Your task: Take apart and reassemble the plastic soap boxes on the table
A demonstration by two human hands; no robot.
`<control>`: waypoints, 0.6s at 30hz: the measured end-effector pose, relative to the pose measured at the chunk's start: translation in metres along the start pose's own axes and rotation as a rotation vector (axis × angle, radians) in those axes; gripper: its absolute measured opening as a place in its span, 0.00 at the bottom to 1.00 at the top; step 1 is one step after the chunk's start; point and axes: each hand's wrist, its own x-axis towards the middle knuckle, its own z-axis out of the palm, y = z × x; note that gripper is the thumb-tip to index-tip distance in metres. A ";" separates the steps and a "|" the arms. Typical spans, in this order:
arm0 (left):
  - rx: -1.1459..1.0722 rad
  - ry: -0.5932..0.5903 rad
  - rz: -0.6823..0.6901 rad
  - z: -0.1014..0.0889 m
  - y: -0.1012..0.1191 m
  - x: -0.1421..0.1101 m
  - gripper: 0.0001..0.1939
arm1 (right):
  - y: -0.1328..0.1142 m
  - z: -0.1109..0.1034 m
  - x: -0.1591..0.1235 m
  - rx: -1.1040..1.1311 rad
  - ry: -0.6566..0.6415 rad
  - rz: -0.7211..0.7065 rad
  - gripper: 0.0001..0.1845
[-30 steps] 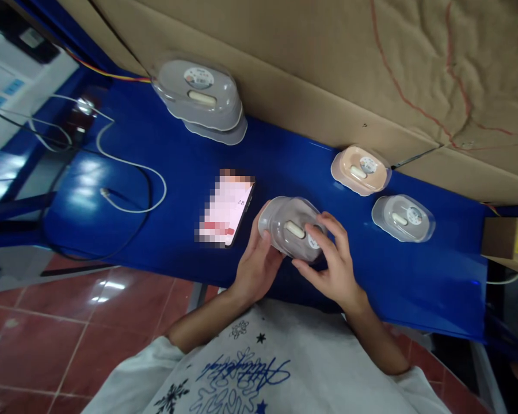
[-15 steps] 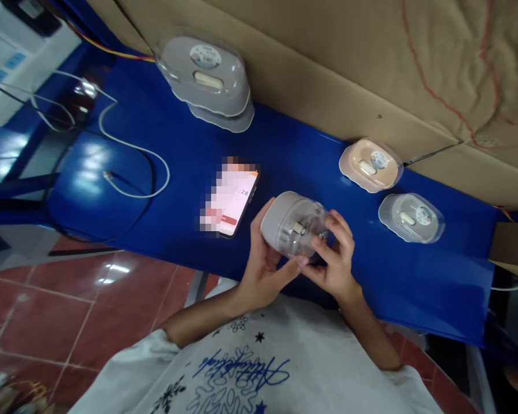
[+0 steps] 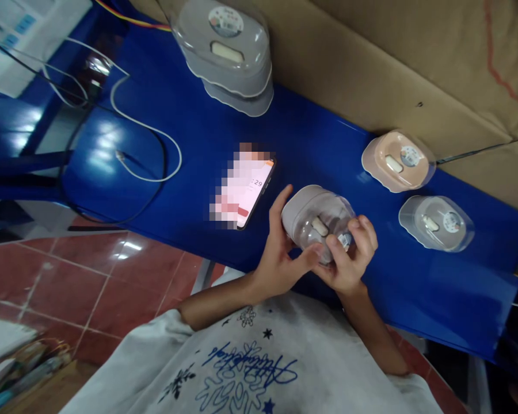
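Between my hands, above the front part of the blue table, is a grey plastic box (image 3: 301, 211) with a clear lid, a small cream tab and a round label. My left hand (image 3: 280, 256) holds its left side, the thumb across the front and one finger up along the back corner. My right hand (image 3: 350, 259) grips the right end of the clear lid, fingertips curled over the rim near the label. The lid sits over the grey part; whether it is fully seated I cannot tell.
Left of the box lies a phone (image 3: 254, 187) with a lit screen. Larger grey boxes (image 3: 237, 63) are stacked at the back. A peach box (image 3: 399, 161) and another grey box (image 3: 435, 223) stand to the right. A white cable (image 3: 176, 144) loops at left. Cardboard (image 3: 349, 69) lines the back.
The view has shifted, and the table things appear displaced. My left finger has lifted along the box's back corner. The box has turned slightly, showing its tab and label more clearly.
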 end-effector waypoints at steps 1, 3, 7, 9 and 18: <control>0.013 0.005 0.009 -0.002 -0.003 0.002 0.44 | -0.001 0.001 0.001 -0.022 -0.007 0.006 0.37; 0.042 0.015 0.057 -0.005 -0.008 0.005 0.40 | -0.002 0.002 0.000 -0.045 -0.029 0.021 0.37; 0.108 0.016 0.132 -0.011 -0.013 0.008 0.33 | 0.000 0.004 -0.005 -0.018 -0.056 0.040 0.36; 0.197 0.020 0.166 -0.014 -0.012 0.009 0.31 | 0.002 0.006 -0.007 0.040 -0.065 0.055 0.36; 0.416 -0.152 0.372 -0.014 0.004 0.013 0.28 | -0.005 0.007 -0.002 0.571 -0.067 0.623 0.43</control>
